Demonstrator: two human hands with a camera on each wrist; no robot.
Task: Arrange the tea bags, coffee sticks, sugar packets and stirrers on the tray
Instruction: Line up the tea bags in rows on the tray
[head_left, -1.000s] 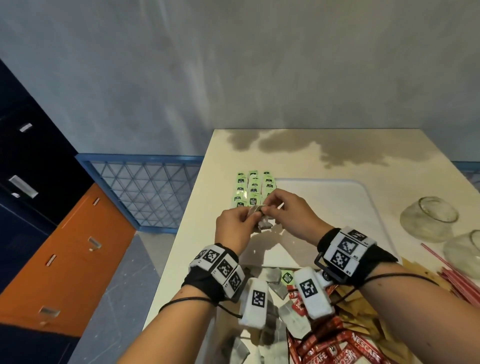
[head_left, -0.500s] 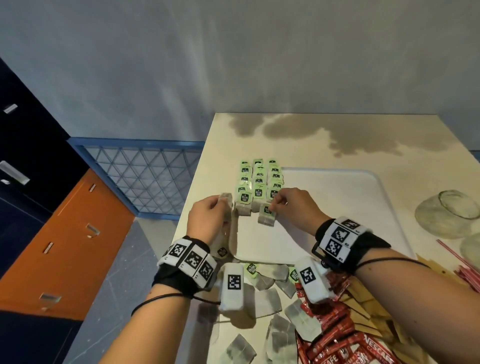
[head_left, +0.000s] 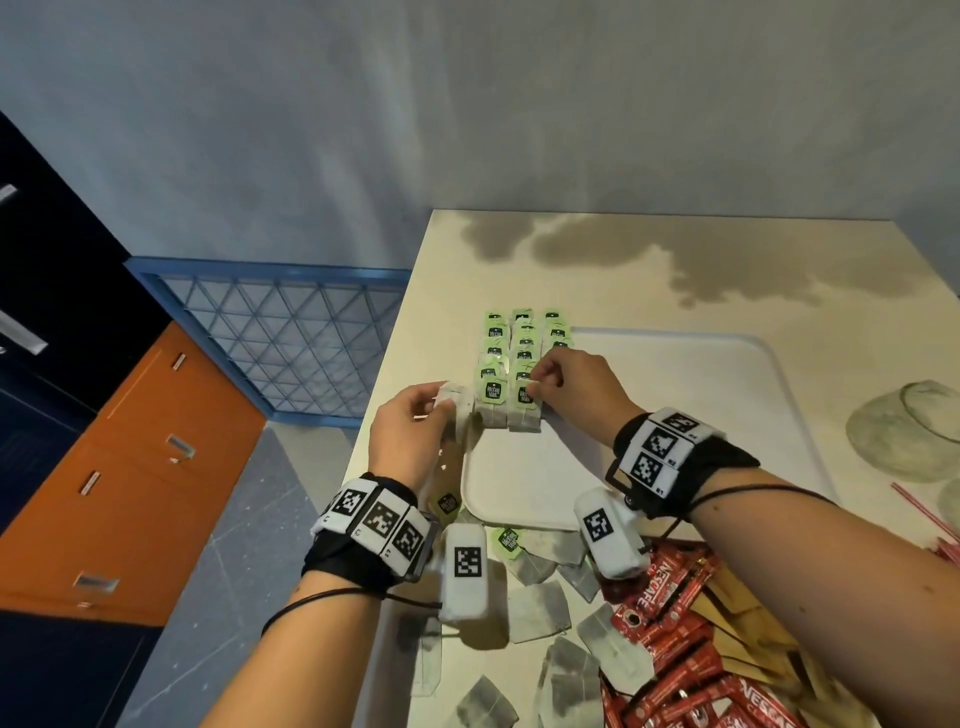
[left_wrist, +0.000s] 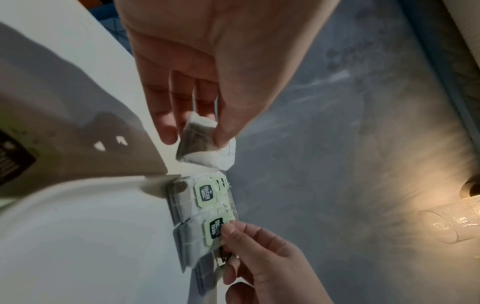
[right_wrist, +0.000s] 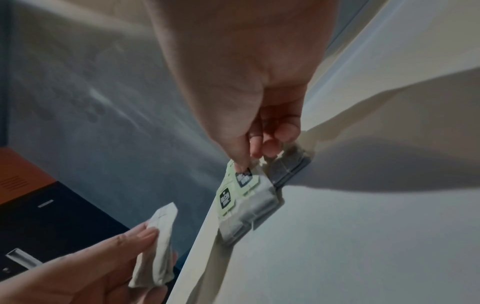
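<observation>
The tea bags (head_left: 521, 358) lie in overlapping rows at the tray's (head_left: 675, 415) left edge, center of the head view, long axis running up the frame. The right hand (head_left: 569, 387) is on the nearest one; its grip pinches that bag's green tag (right_wrist: 244, 176). The left hand (head_left: 410, 436), just left of the rows, has its grip closed on a spare tea bag (left_wrist: 205, 142), apart from them.
</observation>
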